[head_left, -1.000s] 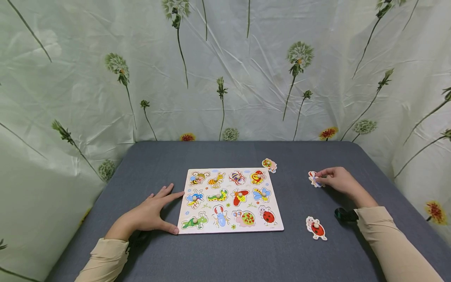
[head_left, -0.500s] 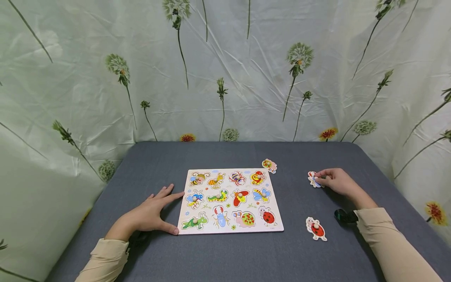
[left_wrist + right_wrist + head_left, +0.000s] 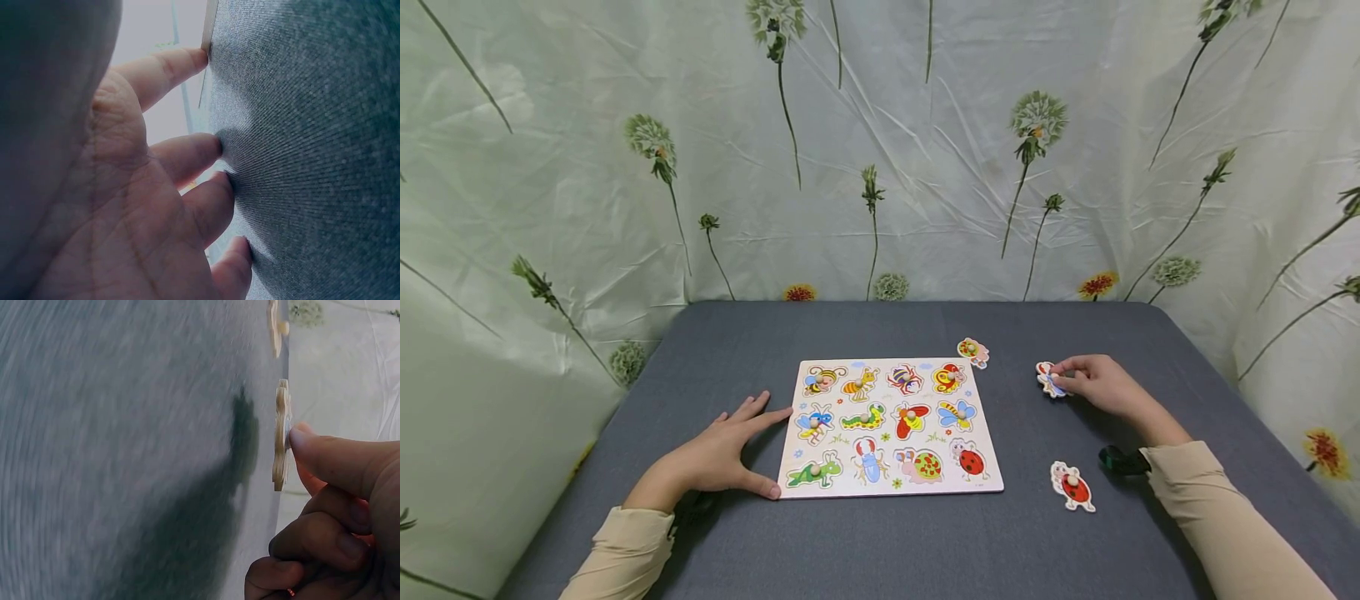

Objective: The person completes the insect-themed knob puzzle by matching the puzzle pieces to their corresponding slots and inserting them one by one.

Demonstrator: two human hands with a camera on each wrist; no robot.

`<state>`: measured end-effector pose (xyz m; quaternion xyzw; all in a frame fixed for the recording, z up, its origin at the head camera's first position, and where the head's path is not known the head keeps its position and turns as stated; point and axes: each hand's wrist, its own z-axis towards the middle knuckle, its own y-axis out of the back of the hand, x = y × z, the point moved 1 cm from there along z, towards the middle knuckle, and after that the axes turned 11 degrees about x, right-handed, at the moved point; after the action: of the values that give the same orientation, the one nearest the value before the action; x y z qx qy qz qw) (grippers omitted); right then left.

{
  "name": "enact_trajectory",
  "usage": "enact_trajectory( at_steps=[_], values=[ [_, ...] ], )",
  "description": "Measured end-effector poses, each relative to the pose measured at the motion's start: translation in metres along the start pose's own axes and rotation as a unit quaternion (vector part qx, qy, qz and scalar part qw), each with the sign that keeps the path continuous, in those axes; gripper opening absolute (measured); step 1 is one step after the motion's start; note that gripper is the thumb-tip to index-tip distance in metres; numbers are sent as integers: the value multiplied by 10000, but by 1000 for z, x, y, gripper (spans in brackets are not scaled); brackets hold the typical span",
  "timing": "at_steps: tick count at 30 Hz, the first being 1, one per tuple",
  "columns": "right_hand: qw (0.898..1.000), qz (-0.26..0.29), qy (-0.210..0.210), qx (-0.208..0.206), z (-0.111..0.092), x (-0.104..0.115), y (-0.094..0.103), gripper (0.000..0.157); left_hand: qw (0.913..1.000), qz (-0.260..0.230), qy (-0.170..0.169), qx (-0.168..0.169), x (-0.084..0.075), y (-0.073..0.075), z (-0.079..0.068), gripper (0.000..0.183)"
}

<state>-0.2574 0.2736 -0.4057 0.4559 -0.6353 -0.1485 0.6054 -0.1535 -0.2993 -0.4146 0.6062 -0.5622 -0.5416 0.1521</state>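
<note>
My right hand [image 3: 1097, 385] pinches a wooden stag beetle puzzle piece [image 3: 1049, 380] by its knob. The right wrist view shows that beetle piece [image 3: 282, 437] edge-on, raised off the cloth, with thumb and index finger at its knob. My left hand [image 3: 715, 450] lies spread at the left side of the insect puzzle board [image 3: 895, 429], thumb and index fingertip touching its edge. Most pictures on the board carry knobs. The beetle, snail and ladybug pictures in the front row show none. In the left wrist view the left fingers [image 3: 187, 153] are straight, fingertips against the cloth and board edge.
A ladybug piece [image 3: 1072, 487] lies knob up to the right of the board. A snail piece [image 3: 973, 352] sits by the board's back right corner. Grey cloth [image 3: 880, 550] covers the table, and a flowered curtain [image 3: 925, 208] hangs behind it.
My right hand has moved a little to the left, carrying the beetle piece with it. The left hand, the board and the other loose pieces stay where they were.
</note>
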Motion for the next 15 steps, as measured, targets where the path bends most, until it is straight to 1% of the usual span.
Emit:
enact_trajectory(
  at_steps=[3, 9, 15],
  values=[
    [10000, 18, 43, 23, 1, 7, -3, 35, 10000, -16, -8, 2, 0, 0, 0, 119],
    [9996, 75, 264, -3, 2, 23, -12, 34, 10000, -45, -6, 5, 0, 0, -1, 119],
    [9994, 101, 337, 67, 4, 36, -17, 32, 10000, -24, -21, 2, 1, 0, 0, 119]
  ],
)
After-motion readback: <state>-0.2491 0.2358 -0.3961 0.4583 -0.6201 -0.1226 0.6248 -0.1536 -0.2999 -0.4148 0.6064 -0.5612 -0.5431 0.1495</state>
